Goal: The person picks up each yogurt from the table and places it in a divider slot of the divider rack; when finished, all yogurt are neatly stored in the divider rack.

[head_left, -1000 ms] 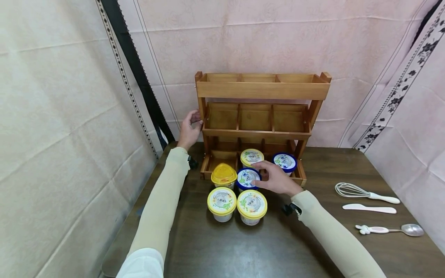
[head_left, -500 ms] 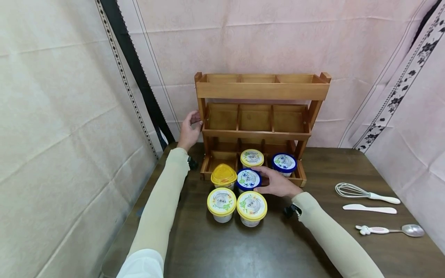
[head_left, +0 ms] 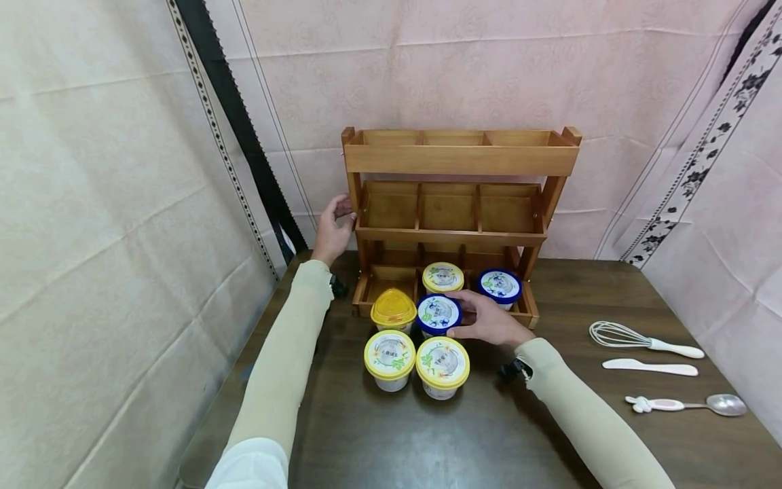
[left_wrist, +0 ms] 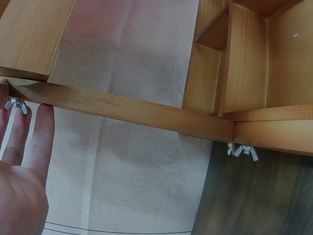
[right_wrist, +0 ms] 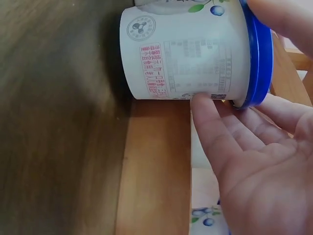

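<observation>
My right hand [head_left: 489,322] holds a white cup with a blue lid [head_left: 438,312] from its right side, thumb in front and fingers behind. In the right wrist view, that cup [right_wrist: 195,58] stands on the table against the shelf's wooden front strip [right_wrist: 155,161]. My left hand [head_left: 333,229] touches the left upright of a three-tier wooden shelf [head_left: 452,236]. In the left wrist view, its nearly straight fingers [left_wrist: 43,132] press against the upright [left_wrist: 132,108], beside a wing nut [left_wrist: 17,105]. A yellow-lidded cup [head_left: 442,277] and another blue-lidded cup [head_left: 499,285] sit in the bottom tier.
Left of the held cup stands a cup with a domed yellow lid [head_left: 393,308]. Two flat yellow-lidded cups [head_left: 389,356] [head_left: 442,363] stand in front. On the right lie a whisk [head_left: 641,339], a white knife [head_left: 649,367] and a spoon [head_left: 690,405].
My right hand has come down from over the blue lid to the cup's right side and taken hold. The cup has shifted slightly right. The left hand stays on the upright.
</observation>
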A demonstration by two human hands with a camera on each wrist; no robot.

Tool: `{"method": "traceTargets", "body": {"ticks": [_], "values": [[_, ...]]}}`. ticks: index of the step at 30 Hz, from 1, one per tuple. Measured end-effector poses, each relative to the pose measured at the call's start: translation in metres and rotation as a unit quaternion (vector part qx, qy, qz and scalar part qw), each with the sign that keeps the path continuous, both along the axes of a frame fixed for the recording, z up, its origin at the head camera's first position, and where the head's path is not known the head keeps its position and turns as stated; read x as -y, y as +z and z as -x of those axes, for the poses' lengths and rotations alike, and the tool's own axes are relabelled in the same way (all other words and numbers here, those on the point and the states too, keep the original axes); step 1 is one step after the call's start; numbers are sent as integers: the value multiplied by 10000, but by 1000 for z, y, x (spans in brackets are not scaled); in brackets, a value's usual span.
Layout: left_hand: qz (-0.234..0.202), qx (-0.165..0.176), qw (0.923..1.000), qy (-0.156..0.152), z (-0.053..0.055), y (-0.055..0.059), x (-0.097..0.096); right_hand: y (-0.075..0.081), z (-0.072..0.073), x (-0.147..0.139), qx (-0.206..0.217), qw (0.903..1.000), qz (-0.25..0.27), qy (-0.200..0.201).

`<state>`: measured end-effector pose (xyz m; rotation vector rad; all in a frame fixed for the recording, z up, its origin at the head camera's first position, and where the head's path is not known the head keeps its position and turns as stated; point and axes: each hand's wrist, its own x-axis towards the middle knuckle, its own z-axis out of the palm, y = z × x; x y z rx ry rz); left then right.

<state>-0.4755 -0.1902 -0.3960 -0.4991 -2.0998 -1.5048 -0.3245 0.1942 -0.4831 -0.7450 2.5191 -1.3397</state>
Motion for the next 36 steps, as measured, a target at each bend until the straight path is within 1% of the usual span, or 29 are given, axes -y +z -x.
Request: {"method": "traceTargets", "body": {"ticks": [3,6,17,26,30,36], "values": [[-3,8,10000,5,0,0,0,5,-2,-2,28,9999,-25,-162],[-21,11,10000,-10,-1,1,-1,10,-4,-5,-5,9998,23,-211],[-88,82,9999,-24,-3,2,-1,30,-6,-9,-352,9988,326,-86],[-66,62,10000,-28,-4,2,-1,41,-3,-5,-473,9977,475,-63],[-62,57,10000,-5,-4,2,-1,48,-1,0,-598,9970,470,-139],[-72,94,9999,-20,-4,2,-1,58,5,8,-659,9963,333,-436]]}}
